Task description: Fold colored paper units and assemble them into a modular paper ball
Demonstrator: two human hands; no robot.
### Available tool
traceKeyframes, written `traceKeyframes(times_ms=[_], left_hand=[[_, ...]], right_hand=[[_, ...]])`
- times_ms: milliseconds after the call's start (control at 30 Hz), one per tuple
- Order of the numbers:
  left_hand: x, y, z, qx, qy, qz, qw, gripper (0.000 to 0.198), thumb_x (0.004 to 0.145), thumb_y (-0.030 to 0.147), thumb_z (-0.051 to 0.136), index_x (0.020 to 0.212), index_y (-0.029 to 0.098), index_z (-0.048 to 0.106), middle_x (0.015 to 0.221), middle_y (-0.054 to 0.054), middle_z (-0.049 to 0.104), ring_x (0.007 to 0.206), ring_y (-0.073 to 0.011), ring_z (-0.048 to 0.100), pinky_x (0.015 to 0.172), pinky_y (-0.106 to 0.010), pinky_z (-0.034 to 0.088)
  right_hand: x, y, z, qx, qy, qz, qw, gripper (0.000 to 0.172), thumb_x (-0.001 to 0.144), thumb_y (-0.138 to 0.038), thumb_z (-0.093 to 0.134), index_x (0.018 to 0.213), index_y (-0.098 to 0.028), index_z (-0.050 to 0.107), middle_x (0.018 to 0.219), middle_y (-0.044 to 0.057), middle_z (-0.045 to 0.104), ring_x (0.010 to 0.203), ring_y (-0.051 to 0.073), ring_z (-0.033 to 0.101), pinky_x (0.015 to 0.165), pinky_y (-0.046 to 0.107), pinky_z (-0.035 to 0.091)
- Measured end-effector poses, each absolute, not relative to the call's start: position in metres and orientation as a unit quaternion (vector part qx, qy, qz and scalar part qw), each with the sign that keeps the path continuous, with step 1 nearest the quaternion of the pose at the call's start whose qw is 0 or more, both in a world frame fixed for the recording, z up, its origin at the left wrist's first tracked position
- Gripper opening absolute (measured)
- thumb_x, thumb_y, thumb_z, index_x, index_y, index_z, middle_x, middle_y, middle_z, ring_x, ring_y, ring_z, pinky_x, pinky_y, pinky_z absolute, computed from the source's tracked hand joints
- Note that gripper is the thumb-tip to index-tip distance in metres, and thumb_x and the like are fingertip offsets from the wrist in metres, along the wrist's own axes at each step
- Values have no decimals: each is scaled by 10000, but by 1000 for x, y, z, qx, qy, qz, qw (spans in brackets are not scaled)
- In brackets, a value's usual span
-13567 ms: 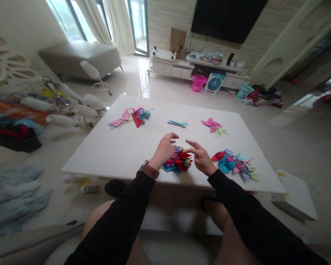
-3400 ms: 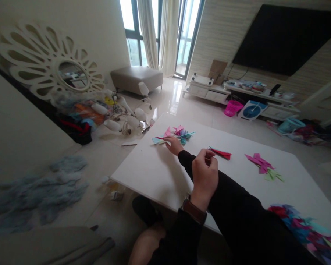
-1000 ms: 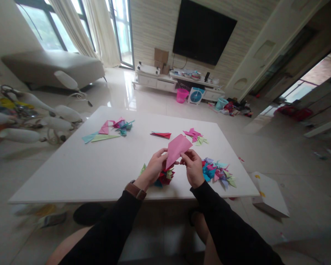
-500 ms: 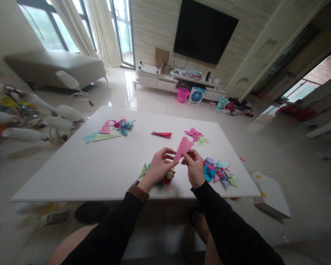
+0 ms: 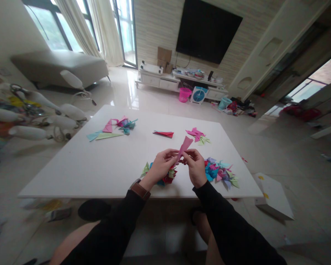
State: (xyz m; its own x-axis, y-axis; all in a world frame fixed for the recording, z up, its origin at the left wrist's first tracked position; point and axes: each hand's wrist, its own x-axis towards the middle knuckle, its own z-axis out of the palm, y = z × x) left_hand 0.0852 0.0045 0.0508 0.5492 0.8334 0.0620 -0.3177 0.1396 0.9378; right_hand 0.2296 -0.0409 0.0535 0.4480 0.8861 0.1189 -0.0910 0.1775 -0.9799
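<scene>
Above the white table [image 5: 71, 165], a folded piece of pink origami paper [image 5: 185, 145] is pinched between both my hands. My left hand [image 5: 162, 163] grips its lower left edge between thumb and fingers. On the other side, my right hand [image 5: 194, 165] holds the right edge near the middle. A pile of folded paper pieces [image 5: 170, 177], green, blue and red, lies partly hidden beneath my left hand. Beside my right hand sits a larger heap of colourful folded paper [image 5: 222, 172]. Red folded paper strips [image 5: 164, 134] lie beyond my hands.
Pink and green folded pieces [image 5: 197, 135] lie at the table's far right. More folded paper [image 5: 113, 127] in pink, teal and green is at the far left. A white lamp [image 5: 71, 79] with several arms stands left of the table. A white box [image 5: 276, 195] is on the floor at right.
The pink paper has turned and now looks narrower, seen more from its edge. Both hands keep hold of it and have barely moved. The whole view has shifted slightly.
</scene>
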Motion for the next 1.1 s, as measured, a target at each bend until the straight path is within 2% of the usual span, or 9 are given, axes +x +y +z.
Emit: traceKeyframes(times_ms=[233,500,700,933,1100], left_hand=[[84,6,51,531,260,402,699,386,803,412,800,1051,130,710,936,-115,773,884,-238,750,771,-340,591],[84,5,53,524,282,410,691,395,776,418,816,1034,138,712,930,-100,764,897,-233,741,792,-357,596],[83,7,54,551,308,442,638,281,840,351,730,1027,142,714,1032,-102,746,895,-198,719,823,-329,583],[83,10,53,536,314,477,621,303,824,284,728,1088,145,675,1076,-110,724,994,-205,699,844,-315,577],[82,7,57,531,314,441,651,293,823,336,741,1038,140,711,1030,-103,743,831,-185,712,735,-289,571]], right_hand=[[229,-42,53,-545,-376,349,664,322,729,-389,852,854,-210,615,770,-41,634,586,108,594,557,263,463],[227,-44,57,-550,-381,350,656,323,734,-405,836,851,-207,610,794,-37,629,582,106,599,546,258,446],[229,-41,51,-545,-378,352,660,231,767,-328,778,861,-209,603,753,-55,621,551,97,595,540,247,412],[229,-42,50,-552,-368,355,659,199,760,-298,752,828,-211,587,697,-66,602,531,96,572,540,247,399],[228,-42,52,-547,-381,358,654,187,767,-295,759,798,-211,595,662,-68,587,543,104,578,549,248,403]])
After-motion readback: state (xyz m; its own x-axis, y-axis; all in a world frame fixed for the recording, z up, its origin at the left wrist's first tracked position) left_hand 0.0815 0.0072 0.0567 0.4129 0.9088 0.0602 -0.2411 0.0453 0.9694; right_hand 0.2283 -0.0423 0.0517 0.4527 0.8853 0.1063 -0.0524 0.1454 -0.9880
